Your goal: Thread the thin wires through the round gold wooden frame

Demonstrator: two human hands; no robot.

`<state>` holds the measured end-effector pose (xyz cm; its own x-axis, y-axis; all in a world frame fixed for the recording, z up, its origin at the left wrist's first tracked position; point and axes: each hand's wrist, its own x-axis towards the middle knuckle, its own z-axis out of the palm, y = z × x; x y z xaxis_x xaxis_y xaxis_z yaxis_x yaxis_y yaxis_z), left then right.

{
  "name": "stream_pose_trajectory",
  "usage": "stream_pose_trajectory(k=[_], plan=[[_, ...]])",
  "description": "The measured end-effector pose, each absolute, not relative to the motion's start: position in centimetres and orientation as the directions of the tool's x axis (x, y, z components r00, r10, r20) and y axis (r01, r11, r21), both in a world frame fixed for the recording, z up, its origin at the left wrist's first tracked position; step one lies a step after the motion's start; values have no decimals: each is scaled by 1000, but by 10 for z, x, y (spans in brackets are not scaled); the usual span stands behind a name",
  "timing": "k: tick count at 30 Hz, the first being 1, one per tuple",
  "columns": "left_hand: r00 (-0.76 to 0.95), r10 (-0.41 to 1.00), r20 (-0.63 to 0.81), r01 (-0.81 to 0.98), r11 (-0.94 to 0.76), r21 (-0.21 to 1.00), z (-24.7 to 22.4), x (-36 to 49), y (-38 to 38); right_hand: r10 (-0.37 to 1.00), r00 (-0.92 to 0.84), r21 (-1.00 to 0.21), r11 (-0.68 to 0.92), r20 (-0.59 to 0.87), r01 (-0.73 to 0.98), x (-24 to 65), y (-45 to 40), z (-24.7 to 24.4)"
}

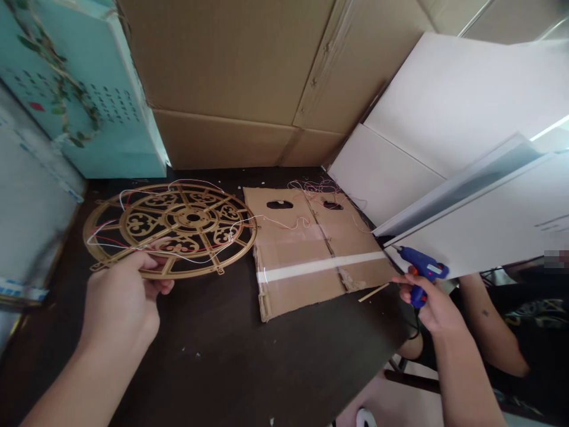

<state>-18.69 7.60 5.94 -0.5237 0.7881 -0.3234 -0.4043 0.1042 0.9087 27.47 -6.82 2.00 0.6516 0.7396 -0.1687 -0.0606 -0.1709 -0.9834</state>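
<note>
The left hand [118, 299] grips the rim of a gold filigree wheel [146, 224] just left of a taped cardboard sheet [284, 237], while the right hand [429, 305] closes snugly around a blue glue gun [422, 265] at the sheet's right corner. Across the sheet run thin wires [278, 223]; keeping them away from the gun's nozzle would be wise.

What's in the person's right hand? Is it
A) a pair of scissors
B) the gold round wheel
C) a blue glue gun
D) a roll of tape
C. The right hand is closed around the grip of the blue glue gun, while the gold round wheel is in the left hand.
</note>
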Motion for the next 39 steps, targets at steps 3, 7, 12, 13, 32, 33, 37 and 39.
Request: stream_pose_trajectory(k=[3, 7, 12, 13, 32, 33, 37, 39], plan=[[-511, 804, -303, -394, 94, 914, 58, -188, 76, 830, 505, -967, -151, -238, -208, 276, -71, 21], [-517, 795, -318, -401, 103, 910, 56, -188, 76, 896, 327, -924, -187, -299, -332, 278, -74, 17], [-519, 806, -286, -383, 80, 920, 53, -190, 77, 903, 227, -925, -326, -366, -194, 278, -71, 12], [-519, 806, -285, -382, 80, 921, 53, -190, 77, 898, 247, -930, -334, -364, -155, 278, -70, 11], [-505, 812, -293, -401, 80, 913, 56, -188, 75, 832, 413, -904, -425, -372, 42, 264, -62, 12], [-503, 814, -291, -399, 79, 913, 56, -188, 75, 825, 421, -905, -425, -376, 26, 264, -62, 12], [-514, 803, -301, -401, 85, 912, 56, -189, 75, 819, 420, -905, -425, -391, -15, 264, -61, 9], [-520, 798, -304, -393, 92, 915, 56, -190, 75, 817, 442, -912, -410, -371, -8, 264, -61, 8]])
